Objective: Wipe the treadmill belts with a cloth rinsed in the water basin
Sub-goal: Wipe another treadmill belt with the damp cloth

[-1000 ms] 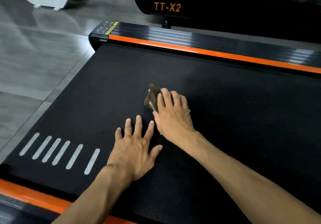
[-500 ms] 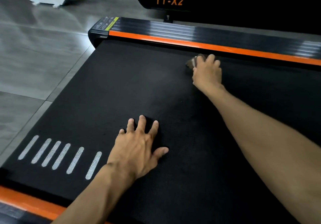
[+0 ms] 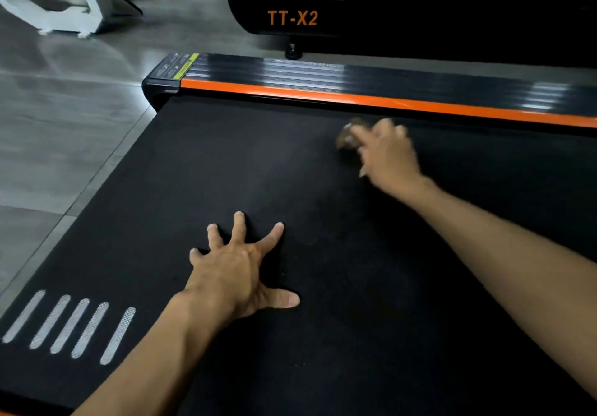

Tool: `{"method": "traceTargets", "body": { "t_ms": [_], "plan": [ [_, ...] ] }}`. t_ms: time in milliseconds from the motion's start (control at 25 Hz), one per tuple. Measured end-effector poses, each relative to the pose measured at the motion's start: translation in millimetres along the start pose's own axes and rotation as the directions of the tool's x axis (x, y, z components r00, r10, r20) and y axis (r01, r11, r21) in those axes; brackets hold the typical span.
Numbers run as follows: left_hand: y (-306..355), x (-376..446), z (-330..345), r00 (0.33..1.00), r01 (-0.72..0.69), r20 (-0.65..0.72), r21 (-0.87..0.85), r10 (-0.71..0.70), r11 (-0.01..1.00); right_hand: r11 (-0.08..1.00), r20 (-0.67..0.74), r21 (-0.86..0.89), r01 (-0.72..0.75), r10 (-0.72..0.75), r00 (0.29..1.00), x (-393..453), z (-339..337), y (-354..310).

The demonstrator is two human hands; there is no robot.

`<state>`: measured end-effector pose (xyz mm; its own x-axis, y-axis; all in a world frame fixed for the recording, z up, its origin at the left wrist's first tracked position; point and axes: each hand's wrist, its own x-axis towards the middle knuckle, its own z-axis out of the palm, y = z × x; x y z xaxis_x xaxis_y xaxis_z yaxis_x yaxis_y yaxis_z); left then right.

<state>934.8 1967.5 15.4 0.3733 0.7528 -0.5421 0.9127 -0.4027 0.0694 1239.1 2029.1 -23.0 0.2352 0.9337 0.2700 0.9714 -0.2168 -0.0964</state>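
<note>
The black treadmill belt (image 3: 323, 189) fills the head view. My right hand (image 3: 387, 154) is stretched out to the far side of the belt, just short of the orange side rail (image 3: 323, 94). It presses a small brown cloth (image 3: 346, 140) onto the belt with its fingers laid over it, thumb sticking out to the side. Hand and cloth are blurred by motion. My left hand (image 3: 239, 270) lies flat on the near part of the belt, fingers spread wide, holding nothing.
A second black treadmill marked TT-X2 (image 3: 292, 18) stands beyond the rail. Grey tiled floor (image 3: 64, 125) lies to the left, with a white frame (image 3: 74, 5) at the top left. Several white stripes (image 3: 71, 325) mark the belt's near left corner.
My right hand slid the cloth from beside my left hand out to the far rail. My left hand stayed in place and spread its fingers wider.
</note>
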Motion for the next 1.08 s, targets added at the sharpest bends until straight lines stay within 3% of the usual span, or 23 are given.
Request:
{"method": "traceTargets", "body": {
  "t_ms": [80, 160, 240, 320, 360, 440, 520, 600, 680, 760, 800, 920, 1080],
  "plan": [
    [-1, 2, -1, 1.000, -0.008, 0.011, -0.022, 0.008, 1.000, 0.921, 0.043, 0.090, -0.380, 0.378, 0.925, 27, -3, 19],
    [0, 1, -1, 1.000, -0.009, 0.008, -0.022, 0.009, 1.000, 0.885, 0.066, 0.080, -0.458, 0.454, 0.889, 34, -2, -7],
    [0, 2, 0, 1.000, -0.006, -0.001, -0.005, 0.006, 1.000, 0.939, 0.052, 0.126, -0.319, 0.315, 0.948, 27, 4, -57],
    [0, 2, 1, 1.000, -0.005, -0.005, 0.002, 0.005, 1.000, 0.969, 0.063, 0.235, -0.070, 0.057, 0.996, 8, 12, -114],
    [0, 2, 1, 1.000, -0.005, -0.004, -0.002, 0.005, 1.000, 0.954, 0.079, 0.282, 0.099, -0.126, 0.989, -6, 14, -142],
    [0, 2, 1, 1.000, -0.003, 0.003, -0.020, 0.003, 1.000, 0.857, 0.136, 0.347, 0.380, -0.447, 0.884, -25, 11, -179],
    [-1, 2, 1, 1.000, 0.000, 0.008, -0.011, 0.000, 1.000, 0.815, 0.098, 0.279, 0.508, -0.550, 0.829, -11, 6, -166],
    [-2, 2, 1, 1.000, -0.001, 0.001, 0.001, 0.001, 1.000, 0.931, 0.054, 0.076, 0.358, -0.362, 0.931, 16, 10, -114],
    [-2, 2, 3, 1.000, -0.008, -0.013, 0.000, 0.008, 1.000, 0.999, -0.015, -0.021, -0.047, 0.046, 0.999, 42, 14, -41],
    [-1, 1, 3, 0.999, -0.014, -0.030, 0.013, 0.014, 1.000, 0.912, -0.019, 0.032, -0.409, 0.409, 0.912, 53, 14, -8],
    [-1, 1, 2, 0.999, -0.013, -0.034, 0.018, 0.014, 1.000, 0.875, -0.005, 0.040, -0.483, 0.483, 0.876, 58, 17, -13],
    [0, 3, 1, 1.000, -0.007, -0.017, 0.018, 0.007, 1.000, 0.902, 0.013, 0.114, -0.416, 0.418, 0.908, 70, 26, -70],
    [0, 4, 2, 1.000, 0.000, -0.006, 0.007, 0.000, 1.000, 0.952, 0.108, 0.303, -0.044, 0.011, 0.994, 57, 28, -157]
  ]
}}
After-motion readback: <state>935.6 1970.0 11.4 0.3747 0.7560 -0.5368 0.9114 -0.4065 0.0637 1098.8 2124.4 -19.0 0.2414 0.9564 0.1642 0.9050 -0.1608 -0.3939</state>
